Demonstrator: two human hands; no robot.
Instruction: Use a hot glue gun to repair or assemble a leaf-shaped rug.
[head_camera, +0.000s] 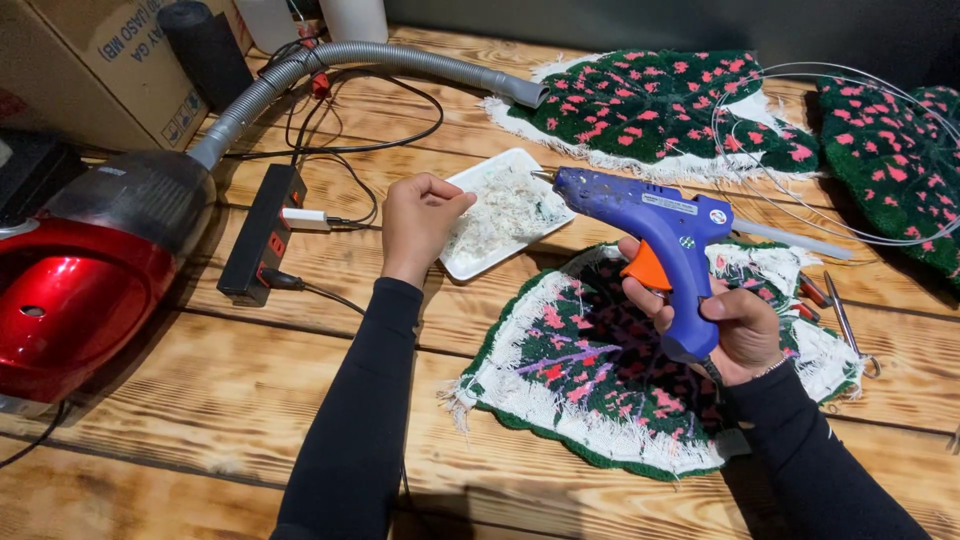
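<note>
The person is working at a wooden worktop (200, 400). The right hand (735, 325) is gripping the handle of a blue glue gun (650, 215), fingers wrapped tight and one finger lying against the orange trigger (645, 268). The gun is hanging above a tufted leaf-shaped piece (590, 370) that is lying backing-up near the front edge of the worktop, its nozzle (543, 176) pointing left over a white rectangular tray (462, 265).

The left hand (420, 220) is resting at the left rim of that tray, fingers curled and bunched together; whether it is pinching anything cannot be told. The tray is holding a heap of whitish scraps (505, 205) and is sitting near the middle of the worktop.

Judgement: the gluing of the piece's backing appears to be the step in hand, with the nozzle being tended over the tray. The next move calls for bringing the nozzle down to the fringed white border of the piece while keeping fingers away from the hot tip.

Other items noted: a red vacuum cleaner (70, 290) at the left edge with its grey hose (400, 55) running along the far side, a black power strip (262, 235), two finished green-and-pink pieces (670, 105) (895, 160) at the far right corner, and metal tools (845, 320) by the right edge.
</note>
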